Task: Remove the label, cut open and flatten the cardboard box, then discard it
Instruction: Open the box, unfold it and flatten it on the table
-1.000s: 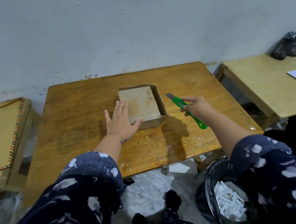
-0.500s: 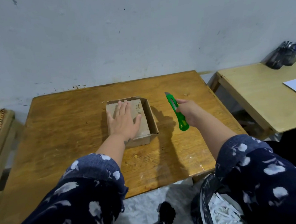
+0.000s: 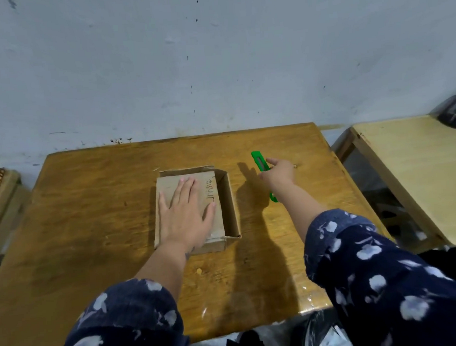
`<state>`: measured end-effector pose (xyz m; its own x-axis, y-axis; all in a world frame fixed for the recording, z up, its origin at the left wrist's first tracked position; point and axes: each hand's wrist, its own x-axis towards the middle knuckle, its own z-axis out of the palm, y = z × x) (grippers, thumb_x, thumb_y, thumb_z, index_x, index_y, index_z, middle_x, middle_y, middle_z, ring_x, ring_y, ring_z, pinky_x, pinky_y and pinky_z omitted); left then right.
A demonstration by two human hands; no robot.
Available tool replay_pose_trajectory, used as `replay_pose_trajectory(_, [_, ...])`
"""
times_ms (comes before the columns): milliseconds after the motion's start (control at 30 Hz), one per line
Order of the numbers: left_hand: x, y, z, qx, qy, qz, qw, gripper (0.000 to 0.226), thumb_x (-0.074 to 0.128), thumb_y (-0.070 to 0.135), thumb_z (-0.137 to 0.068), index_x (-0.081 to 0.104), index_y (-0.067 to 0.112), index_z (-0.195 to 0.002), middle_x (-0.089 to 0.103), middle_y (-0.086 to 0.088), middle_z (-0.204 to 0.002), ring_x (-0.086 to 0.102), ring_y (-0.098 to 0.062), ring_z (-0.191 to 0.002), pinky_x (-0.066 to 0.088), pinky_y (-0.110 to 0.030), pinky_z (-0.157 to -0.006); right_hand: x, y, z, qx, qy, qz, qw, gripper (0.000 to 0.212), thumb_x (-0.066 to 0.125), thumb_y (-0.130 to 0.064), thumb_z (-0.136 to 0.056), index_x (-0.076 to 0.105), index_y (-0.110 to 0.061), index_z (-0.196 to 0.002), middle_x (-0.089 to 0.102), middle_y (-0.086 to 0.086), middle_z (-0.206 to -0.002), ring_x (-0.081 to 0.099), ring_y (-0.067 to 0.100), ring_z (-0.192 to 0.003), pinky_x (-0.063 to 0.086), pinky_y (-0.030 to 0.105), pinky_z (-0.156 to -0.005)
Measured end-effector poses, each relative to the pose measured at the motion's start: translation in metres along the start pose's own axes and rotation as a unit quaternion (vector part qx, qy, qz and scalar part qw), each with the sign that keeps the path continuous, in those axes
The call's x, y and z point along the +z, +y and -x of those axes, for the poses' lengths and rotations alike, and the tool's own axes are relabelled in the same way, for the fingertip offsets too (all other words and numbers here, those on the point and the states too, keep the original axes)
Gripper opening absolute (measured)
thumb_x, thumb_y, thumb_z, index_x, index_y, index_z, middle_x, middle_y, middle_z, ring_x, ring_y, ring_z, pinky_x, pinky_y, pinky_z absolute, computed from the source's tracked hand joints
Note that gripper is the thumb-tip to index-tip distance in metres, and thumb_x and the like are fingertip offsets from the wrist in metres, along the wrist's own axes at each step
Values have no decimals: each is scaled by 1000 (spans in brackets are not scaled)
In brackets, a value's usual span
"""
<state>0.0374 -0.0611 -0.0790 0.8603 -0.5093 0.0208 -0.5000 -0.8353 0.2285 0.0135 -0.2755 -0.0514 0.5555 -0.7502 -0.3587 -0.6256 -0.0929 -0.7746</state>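
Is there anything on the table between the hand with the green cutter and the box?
Nothing visible. The right hand holds the cutter to the right of the box, and only bare table with shadow lies between them. The left hand lies flat on the box's top, left of that side.

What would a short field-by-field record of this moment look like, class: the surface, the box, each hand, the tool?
surface: wooden table, set against a pale wall
box: cardboard box, one flap folded flat, right side open, handwriting on the flap
left hand: left hand spread flat, palm down, on the flap
right hand: right hand right of the box, on the cutter
tool: green utility cutter, its tip pointing away from the person
neighbouring furniture: lighter side table at right
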Motion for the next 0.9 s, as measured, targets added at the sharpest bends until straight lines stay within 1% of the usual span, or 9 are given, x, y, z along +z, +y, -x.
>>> replay_pose_trajectory(100, [-1,-1,1,0,5,-3,1000,68,19,58,-94,13,22,-151,10,6,-160,-1,-9,-147,3,-51,-119,7,6,-11,-34,41,70,996,44,62,-12,-89,56,-17,-132,64,11,-122,64,29,-105,53,33,-81])
replay_pose_trajectory(167, [-1,-2,0,-3,1,-7,1000,70,18,59,-94,11,22,-152,8,6,-161,-2,-9,-147,3,-50,-119,12,8,-19,-44,56,119,990,41,64,-20,-88,59,-20,-128,65,12,-119,64,30,-101,56,39,-84])
replay_pose_trajectory(300, [-2,-2,-2,-8,-11,-10,1000,75,17,64,-91,7,22,-152,4,7,-161,-4,-8,-147,0,-50,-119,19,21,-37,-43,57,177,982,40,65,-23,-87,61,-18,-126,48,12,-137,57,33,-112,51,46,-93])
replay_pose_trajectory(533, [-2,-2,-2,-11,-10,-16,1000,85,17,73,-86,5,21,-152,2,7,-161,-3,-8,-147,-2,-49,-118,15,30,-30,-33,73,235,969,43,60,-33,-90,55,-22,-132,41,10,-142,43,31,-126,39,45,-101])
replay_pose_trajectory(600, [-2,-2,-2,-9,-4,-19,1000,85,17,73,-86,6,21,-152,4,6,-161,-2,-9,-147,-1,-49,-118,19,28,-17,-66,84,223,969,41,57,-31,-92,54,-25,-132,43,9,-138,43,29,-125,37,44,-100])
replay_pose_trajectory(667, [-2,-2,-1,-9,5,-17,1000,85,18,74,-85,8,21,-152,6,6,-161,0,-9,-147,1,-50,-118,29,25,1,-112,75,181,974,36,57,-29,-92,56,-27,-128,47,7,-134,47,26,-123,42,42,-100])
replay_pose_trajectory(767, [-1,-2,-1,-8,10,-6,1000,86,21,74,-85,11,21,-152,9,5,-161,2,-10,-147,2,-51,-118,44,19,29,-183,38,124,975,30,58,-25,-91,61,-26,-121,53,6,-125,58,22,-108,50,34,-88])
replay_pose_trajectory(833, [-1,-2,-2,-6,9,-4,1000,89,20,76,-83,13,20,-152,10,5,-161,2,-10,-147,3,-51,-118,49,15,46,-206,17,119,971,28,58,-25,-92,63,-25,-120,55,5,-121,61,20,-98,47,28,-79])
replay_pose_trajectory(900, [-1,-1,-2,-5,6,-10,1000,92,20,78,-81,12,20,-152,8,5,-161,1,-11,-147,3,-51,-118,52,15,56,-214,5,130,968,30,58,-24,-92,63,-23,-121,56,5,-119,61,21,-98,44,26,-77])
